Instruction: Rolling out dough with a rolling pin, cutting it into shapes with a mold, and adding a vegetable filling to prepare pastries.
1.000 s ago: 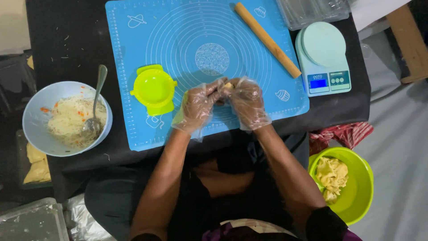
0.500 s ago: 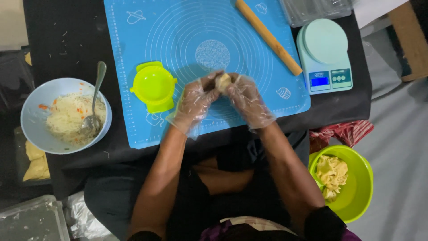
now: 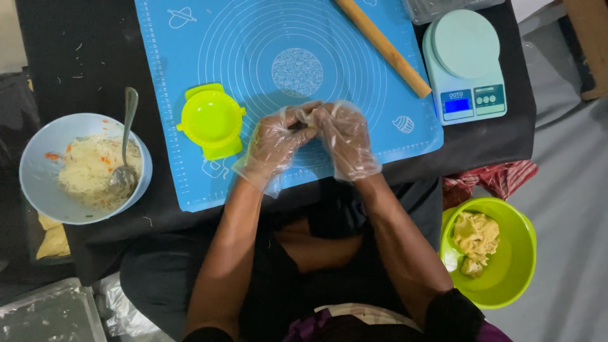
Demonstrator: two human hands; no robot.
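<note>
Hands meet over the blue silicone mat [image 3: 190,57], both in clear plastic gloves. Left hand [image 3: 273,142] and right hand [image 3: 345,139] touch at the fingertips, fingers curled tight around a small dough piece [image 3: 308,128] pinched between them; only a pale sliver of it shows, the rest is hidden by the gloves. Dough is held above the mat's near edge, not resting on it.

Just left of the left fingers: yellow-green dumpling press [image 3: 211,120], lying open on the mat. Well to the left of that: light blue bowl [image 3: 38,190] of shredded filling with orange bits, metal spoon [image 3: 126,142] standing in it, on the black table [image 3: 76,57]. Beyond the right fingers, up and to the right: wooden rolling pin [image 3: 383,47], lying slantwise on the mat. Further right: pale green kitchen scale [image 3: 464,63], at the table edge. Near side, right of the right forearm and off the table: green bowl [image 3: 513,278] with yellowish dough lump [image 3: 475,237] inside.
</note>
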